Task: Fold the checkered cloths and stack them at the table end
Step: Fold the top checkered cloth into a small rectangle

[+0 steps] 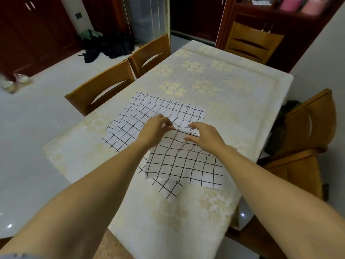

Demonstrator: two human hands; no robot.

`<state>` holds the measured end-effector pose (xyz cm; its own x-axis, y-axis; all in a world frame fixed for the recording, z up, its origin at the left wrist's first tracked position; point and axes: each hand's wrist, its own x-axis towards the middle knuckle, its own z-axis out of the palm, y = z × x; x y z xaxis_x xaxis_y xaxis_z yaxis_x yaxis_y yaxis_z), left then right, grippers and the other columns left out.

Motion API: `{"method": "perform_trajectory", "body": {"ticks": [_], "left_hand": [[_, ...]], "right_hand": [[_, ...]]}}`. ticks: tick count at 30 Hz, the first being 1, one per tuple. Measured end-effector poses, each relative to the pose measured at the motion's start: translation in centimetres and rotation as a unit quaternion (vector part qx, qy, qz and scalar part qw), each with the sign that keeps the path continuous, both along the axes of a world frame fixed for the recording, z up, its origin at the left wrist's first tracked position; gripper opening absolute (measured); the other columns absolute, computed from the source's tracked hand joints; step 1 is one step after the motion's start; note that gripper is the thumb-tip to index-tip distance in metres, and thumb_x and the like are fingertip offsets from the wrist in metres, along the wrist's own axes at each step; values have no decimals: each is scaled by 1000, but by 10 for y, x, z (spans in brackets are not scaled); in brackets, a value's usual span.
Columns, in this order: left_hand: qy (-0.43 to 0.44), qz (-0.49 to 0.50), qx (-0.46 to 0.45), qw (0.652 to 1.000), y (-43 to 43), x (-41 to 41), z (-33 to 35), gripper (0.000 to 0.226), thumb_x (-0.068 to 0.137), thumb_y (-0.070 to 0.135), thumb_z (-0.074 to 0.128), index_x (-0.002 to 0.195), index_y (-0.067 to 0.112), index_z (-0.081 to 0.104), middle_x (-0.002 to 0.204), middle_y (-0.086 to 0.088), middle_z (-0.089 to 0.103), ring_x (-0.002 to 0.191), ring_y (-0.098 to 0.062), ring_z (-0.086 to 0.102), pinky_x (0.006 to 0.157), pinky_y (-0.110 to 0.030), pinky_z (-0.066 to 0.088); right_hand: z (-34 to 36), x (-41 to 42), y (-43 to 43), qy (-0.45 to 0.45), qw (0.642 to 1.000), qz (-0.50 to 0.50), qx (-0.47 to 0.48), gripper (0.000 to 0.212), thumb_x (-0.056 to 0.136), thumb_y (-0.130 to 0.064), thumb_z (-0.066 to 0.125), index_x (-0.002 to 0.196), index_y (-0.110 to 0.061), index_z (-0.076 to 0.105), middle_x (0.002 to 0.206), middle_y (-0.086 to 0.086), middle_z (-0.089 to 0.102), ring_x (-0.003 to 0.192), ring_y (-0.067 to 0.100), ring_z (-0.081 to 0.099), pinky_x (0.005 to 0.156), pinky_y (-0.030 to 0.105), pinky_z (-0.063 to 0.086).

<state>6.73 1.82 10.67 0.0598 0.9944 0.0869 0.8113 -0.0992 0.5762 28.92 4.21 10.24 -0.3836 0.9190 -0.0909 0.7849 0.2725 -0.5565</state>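
Observation:
Several white cloths with black grid lines lie overlapping in the middle of the table. The nearest checkered cloth lies on top, with its far edge raised. My left hand pinches that far edge at its left corner. My right hand hovers over the same edge, fingers spread and relaxed, the fingertips touching the fabric. A flat checkered cloth lies beyond my hands, and another cloth shows to the left under my left wrist. A corner of a lower cloth sticks out toward me.
The table wears a pale floral cover, and its far end is bare. Two wooden chairs stand along the left side, one chair at the far end, and another chair at the right.

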Motion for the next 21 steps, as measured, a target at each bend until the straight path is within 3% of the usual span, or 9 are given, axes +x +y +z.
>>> {"method": "perform_trajectory", "body": {"ticks": [5,10,14,17,19,21], "left_hand": [[-101,24,37,994,0,20,3,12,98,19,62,103,14,73,92,7,69,88,-10,65,71,-7,45],[-121,58,51,990,-2,17,1,20,102,12,53,117,16,67,102,7,69,89,-6,63,73,-3,42],[-121,76,44,989,-3,14,-2,29,102,2,47,118,18,65,104,5,71,93,-4,63,75,-5,43],[-173,114,44,977,-3,12,-3,31,98,-2,48,113,17,67,103,8,71,98,-1,64,82,-12,49],[-226,147,37,962,-2,12,-3,26,99,3,50,113,17,67,103,7,73,100,-1,65,87,-20,53],[-259,139,25,956,-1,10,-1,20,101,16,54,117,17,66,105,5,74,104,-2,66,87,-19,52]], "right_hand": [[8,-30,-1,20,998,1,58,22,92,-38,64,104,-21,70,100,-2,73,97,23,65,92,43,49],[5,-34,-4,26,997,-27,72,21,93,-38,63,97,-20,73,93,-3,73,89,21,65,87,40,50],[2,-35,-6,15,995,-32,89,19,94,-37,62,97,-22,74,94,-3,71,91,19,62,86,37,48],[-1,-36,-8,32,995,-34,85,19,93,-37,63,95,-22,74,93,-3,70,90,19,62,83,39,51],[-3,-35,-7,45,995,-41,75,18,94,-38,62,94,-22,72,91,-4,70,88,18,63,80,41,54],[-3,-36,-7,50,995,-45,71,18,94,-38,62,94,-23,71,89,-5,70,86,17,63,77,42,56]]}}
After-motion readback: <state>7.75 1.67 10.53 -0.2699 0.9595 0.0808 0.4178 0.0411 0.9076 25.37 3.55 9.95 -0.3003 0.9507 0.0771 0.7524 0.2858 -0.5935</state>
